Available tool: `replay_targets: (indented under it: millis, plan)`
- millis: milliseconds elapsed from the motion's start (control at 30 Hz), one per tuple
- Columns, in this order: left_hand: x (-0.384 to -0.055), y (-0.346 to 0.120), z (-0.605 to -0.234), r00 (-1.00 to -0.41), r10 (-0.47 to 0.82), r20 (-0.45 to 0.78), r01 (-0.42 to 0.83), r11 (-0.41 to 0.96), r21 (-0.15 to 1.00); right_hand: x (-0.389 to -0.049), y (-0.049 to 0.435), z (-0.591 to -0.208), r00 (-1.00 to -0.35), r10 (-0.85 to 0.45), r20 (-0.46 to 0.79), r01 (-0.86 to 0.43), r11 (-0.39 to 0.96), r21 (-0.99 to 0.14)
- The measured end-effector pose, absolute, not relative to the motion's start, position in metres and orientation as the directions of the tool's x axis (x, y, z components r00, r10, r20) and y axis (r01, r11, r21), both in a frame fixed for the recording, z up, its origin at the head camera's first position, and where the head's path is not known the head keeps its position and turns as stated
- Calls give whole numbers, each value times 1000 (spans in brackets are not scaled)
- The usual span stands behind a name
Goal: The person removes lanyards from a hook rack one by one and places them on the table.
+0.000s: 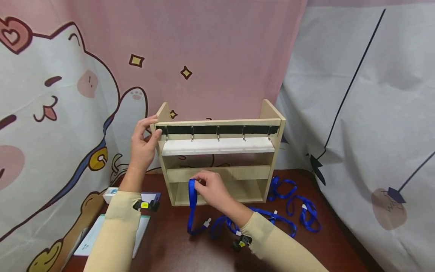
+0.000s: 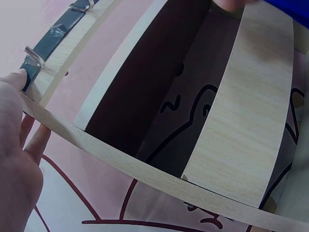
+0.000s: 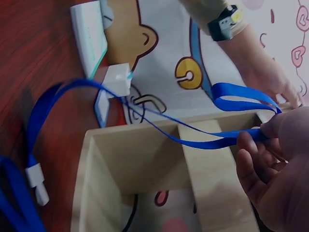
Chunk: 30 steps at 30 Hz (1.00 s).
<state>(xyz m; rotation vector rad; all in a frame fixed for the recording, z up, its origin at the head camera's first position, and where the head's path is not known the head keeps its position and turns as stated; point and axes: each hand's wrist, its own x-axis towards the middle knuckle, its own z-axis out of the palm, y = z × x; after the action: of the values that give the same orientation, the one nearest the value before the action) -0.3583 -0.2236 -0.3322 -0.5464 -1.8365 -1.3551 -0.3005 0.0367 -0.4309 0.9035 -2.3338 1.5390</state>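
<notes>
A small wooden shelf (image 1: pixel 219 173) stands on the table, with a row of metal hooks (image 1: pixel 218 133) on a black strip (image 1: pixel 205 129) along its top board. My left hand (image 1: pixel 143 145) grips its upper left corner, thumb on the front beside the strip and fingers behind the side board (image 2: pixel 113 155). My right hand (image 1: pixel 213 189) pinches a blue lanyard (image 1: pixel 192 206) in front of the shelf's lower part. A loop hangs from those fingers, and its white clip end (image 3: pixel 35 176) trails low by the table. In the head view, every hook appears bare.
More blue lanyards (image 1: pixel 309 217) lie on the dark red table (image 1: pixel 170 245), right of the shelf and under my right forearm. To the left are a white box (image 1: pixel 110 193), a blue-edged card (image 1: pixel 151 197) and a white booklet (image 1: pixel 91 237). Printed curtains hang behind.
</notes>
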Motion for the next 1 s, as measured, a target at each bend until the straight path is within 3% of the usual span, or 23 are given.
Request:
replay_targets:
  millis: [467,1000]
  plan:
    - [-361,-224,-332,-606,-104,789,720,350,599,-314,48,-465,-752,-484,447,-648,422,-634]
    - [-361,-224,-333,-603,-104,791,725,341,598,-315,44,-505,-763,-552,335,-620,480,-621]
